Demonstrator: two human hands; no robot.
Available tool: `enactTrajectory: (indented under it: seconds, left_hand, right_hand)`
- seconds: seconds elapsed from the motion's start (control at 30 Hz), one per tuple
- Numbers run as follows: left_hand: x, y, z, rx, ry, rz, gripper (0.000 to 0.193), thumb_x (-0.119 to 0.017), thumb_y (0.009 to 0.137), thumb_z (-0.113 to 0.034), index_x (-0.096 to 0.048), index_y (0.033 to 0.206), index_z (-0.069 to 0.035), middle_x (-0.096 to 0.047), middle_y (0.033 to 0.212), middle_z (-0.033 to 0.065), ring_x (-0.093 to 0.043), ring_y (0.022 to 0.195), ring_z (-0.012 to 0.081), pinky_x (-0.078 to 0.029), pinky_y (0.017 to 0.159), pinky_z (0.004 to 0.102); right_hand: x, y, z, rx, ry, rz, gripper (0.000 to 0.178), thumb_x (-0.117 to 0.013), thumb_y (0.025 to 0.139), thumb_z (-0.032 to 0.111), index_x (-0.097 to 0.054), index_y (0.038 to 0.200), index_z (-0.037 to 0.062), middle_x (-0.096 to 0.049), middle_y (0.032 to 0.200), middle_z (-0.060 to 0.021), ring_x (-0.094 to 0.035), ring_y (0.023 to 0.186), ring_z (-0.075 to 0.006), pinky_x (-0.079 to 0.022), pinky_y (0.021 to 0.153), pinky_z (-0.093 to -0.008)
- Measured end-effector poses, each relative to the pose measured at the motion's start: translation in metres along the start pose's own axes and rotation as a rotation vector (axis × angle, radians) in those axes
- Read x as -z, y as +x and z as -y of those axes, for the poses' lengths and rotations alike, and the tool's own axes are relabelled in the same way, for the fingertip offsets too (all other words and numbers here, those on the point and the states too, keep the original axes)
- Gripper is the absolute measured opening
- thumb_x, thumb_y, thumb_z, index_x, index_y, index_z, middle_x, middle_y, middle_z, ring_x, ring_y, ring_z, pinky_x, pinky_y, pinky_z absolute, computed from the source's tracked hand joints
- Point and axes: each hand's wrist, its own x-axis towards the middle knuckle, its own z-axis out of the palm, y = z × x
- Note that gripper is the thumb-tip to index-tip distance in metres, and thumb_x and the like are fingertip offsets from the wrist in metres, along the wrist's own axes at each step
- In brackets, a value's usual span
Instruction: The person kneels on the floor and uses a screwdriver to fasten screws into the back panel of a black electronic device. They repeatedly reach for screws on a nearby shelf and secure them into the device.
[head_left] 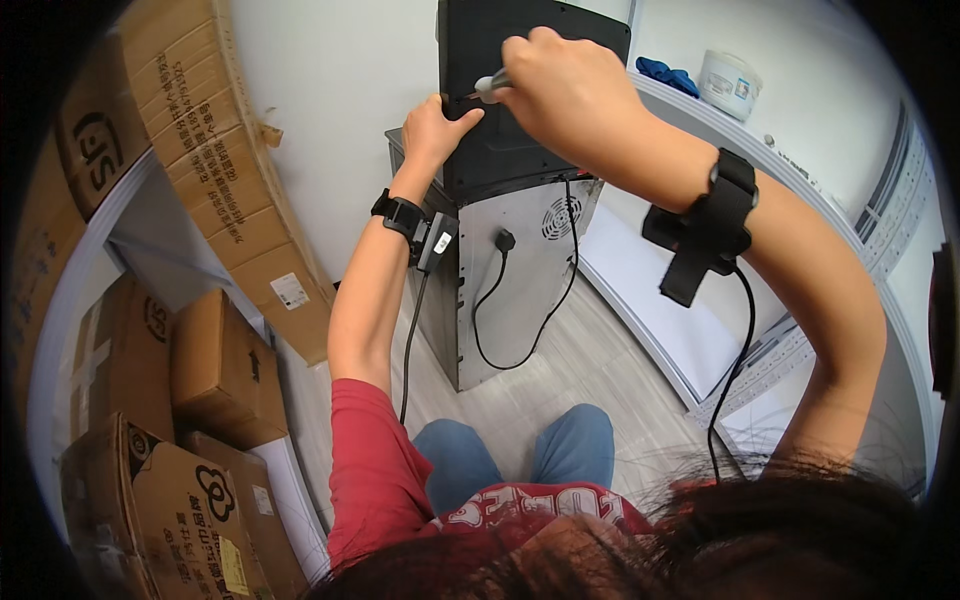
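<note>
A black plastic back panel point(495, 150) stands upright on top of a grey metal cabinet point(530, 270). My left hand point(432, 138) grips the panel's left edge, thumb across its face and fingers round the side. In my closed right hand point(575, 95) is a screwdriver point(488, 87) with a pale handle. Its thin shaft points left at the panel near my left thumb; the exact contact of the tip is too small to make out. A black power cord point(540, 335) loops down the cabinet, its plug point(505, 240) lying against the metal beside a round vent point(561, 217).
At left a tall cardboard carton point(210, 180) leans by the wall, with more boxes point(225, 370) on shelving. A white shelf unit point(655, 300) stands at right, bearing a white tub point(730, 85) and blue cloth point(667, 76). Cables hang from the bands on both wrists.
</note>
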Motion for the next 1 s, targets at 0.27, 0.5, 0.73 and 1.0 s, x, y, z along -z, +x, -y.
enactTrajectory:
  seconds: [0.27,0.5,0.73,1.0]
  left_hand:
    - [-0.002,-0.003,0.002,0.020,0.016,-0.001,0.062,-0.077,0.069,-0.052,-0.065,0.097,0.003,-0.068,0.086,0.0200,-0.067,0.083,0.0345,-0.052,0.072,0.0406]
    - [0.000,-0.004,0.005,-0.033,0.036,-0.071,0.058,-0.077,0.069,-0.055,-0.064,0.089,-0.001,-0.068,0.078,0.0137,-0.067,0.075,0.0296,-0.051,0.068,0.0388]
    - [0.010,-0.010,-0.016,-0.003,0.021,0.036,0.057,-0.076,0.073,-0.048,-0.063,0.099,0.001,-0.068,0.092,0.0183,-0.066,0.089,0.0345,-0.052,0.075,0.0413]
    - [0.010,-0.009,-0.013,0.024,0.039,0.020,0.060,-0.074,0.074,-0.050,-0.060,0.104,0.000,-0.068,0.094,0.0182,-0.065,0.091,0.0354,-0.052,0.076,0.0417]
  right_hand:
    - [-0.002,0.000,0.006,-0.130,0.087,0.034,0.041,-0.062,0.089,0.032,-0.064,0.070,-0.0033,-0.060,0.056,-0.0191,-0.064,0.054,-0.0348,-0.053,0.050,-0.0377]
    - [0.006,-0.012,-0.020,-0.528,0.346,0.345,0.037,-0.064,0.087,0.037,-0.071,0.075,0.0026,-0.062,0.060,-0.0140,-0.065,0.055,-0.0302,-0.053,0.054,-0.0350]
    - [-0.001,-0.042,-0.044,-0.556,0.509,0.444,0.051,-0.073,0.071,0.041,-0.067,0.085,-0.0076,-0.065,0.070,-0.0174,-0.065,0.059,-0.0243,-0.052,0.057,-0.0326]
    - [0.010,-0.056,-0.045,-0.546,0.597,0.337,0.045,-0.072,0.075,0.035,-0.063,0.092,-0.0055,-0.064,0.068,-0.0135,-0.064,0.057,-0.0202,-0.051,0.055,-0.0311]
